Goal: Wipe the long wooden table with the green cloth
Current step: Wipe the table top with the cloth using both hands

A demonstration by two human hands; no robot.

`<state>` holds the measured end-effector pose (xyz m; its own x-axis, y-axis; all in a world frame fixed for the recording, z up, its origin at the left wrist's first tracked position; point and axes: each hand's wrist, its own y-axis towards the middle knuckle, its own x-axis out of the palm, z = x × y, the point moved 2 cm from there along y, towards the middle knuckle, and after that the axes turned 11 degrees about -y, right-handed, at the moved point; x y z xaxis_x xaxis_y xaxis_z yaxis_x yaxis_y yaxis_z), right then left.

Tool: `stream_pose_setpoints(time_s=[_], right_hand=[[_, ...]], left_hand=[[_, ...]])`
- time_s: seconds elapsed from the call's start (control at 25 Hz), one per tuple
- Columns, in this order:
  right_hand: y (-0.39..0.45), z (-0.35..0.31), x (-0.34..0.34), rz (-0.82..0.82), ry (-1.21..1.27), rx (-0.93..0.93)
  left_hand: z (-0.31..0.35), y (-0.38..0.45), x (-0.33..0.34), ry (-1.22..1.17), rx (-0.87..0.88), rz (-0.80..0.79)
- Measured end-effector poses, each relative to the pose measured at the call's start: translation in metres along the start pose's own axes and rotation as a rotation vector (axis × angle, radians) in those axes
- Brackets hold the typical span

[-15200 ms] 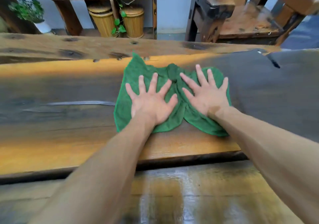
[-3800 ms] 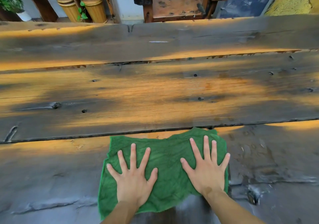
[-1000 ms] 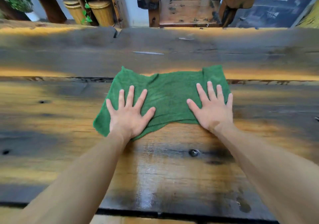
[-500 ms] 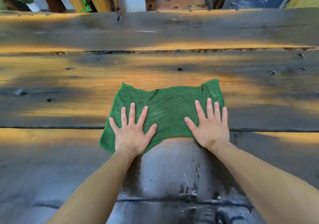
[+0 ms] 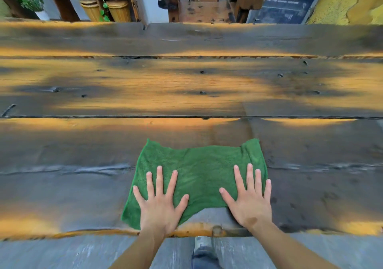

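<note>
Now that the green cloth (image 5: 199, 175) has slid back to the tabletop (image 5: 186, 86) near edge, left hand (image 5: 160, 204) and right hand (image 5: 248, 200) press it flat-fingered, gripping nothing; this pull stroke looks finished.

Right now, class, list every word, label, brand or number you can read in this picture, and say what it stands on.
None can be read.
Dark board behind the long wooden table: faint pale marks, too blurred to read.
Green cloth: no label shows.
</note>
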<state>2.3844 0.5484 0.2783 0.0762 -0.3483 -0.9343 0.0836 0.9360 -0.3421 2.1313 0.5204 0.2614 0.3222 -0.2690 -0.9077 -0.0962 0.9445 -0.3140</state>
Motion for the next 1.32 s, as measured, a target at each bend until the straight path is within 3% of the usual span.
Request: stream_pose_setpoints(time_s=[0.2, 0.44, 0.6, 0.88, 1.04, 1.12, 1.32], right_hand=[[-0.076, 0.022, 0.029, -0.09, 0.002, 0.066], [-0.062, 0.008, 0.011, -0.085, 0.024, 0.127], [-0.02, 0.013, 0.018, 0.017, 0.013, 0.183], [0.066, 0.03, -0.001, 0.129, -0.054, 0.047], [0.106, 0.036, -0.02, 0.098, -0.03, 0.121], [0.146, 0.038, -0.034, 0.039, -0.026, 0.183], [0.27, 0.049, -0.076, 0.07, 0.033, 0.213]], left_hand=[[0.003, -0.058, 0.017, 0.046, 0.065, -0.019], [0.015, -0.055, 0.019, 0.043, 0.064, -0.044], [0.034, -0.014, 0.014, 0.022, 0.05, -0.037], [0.068, 0.07, -0.004, 0.034, 0.089, 0.001], [0.086, 0.122, -0.018, 0.037, 0.05, 0.028], [0.094, 0.152, -0.025, 0.023, 0.033, 0.022], [0.127, 0.241, -0.047, 0.019, -0.003, 0.047]])
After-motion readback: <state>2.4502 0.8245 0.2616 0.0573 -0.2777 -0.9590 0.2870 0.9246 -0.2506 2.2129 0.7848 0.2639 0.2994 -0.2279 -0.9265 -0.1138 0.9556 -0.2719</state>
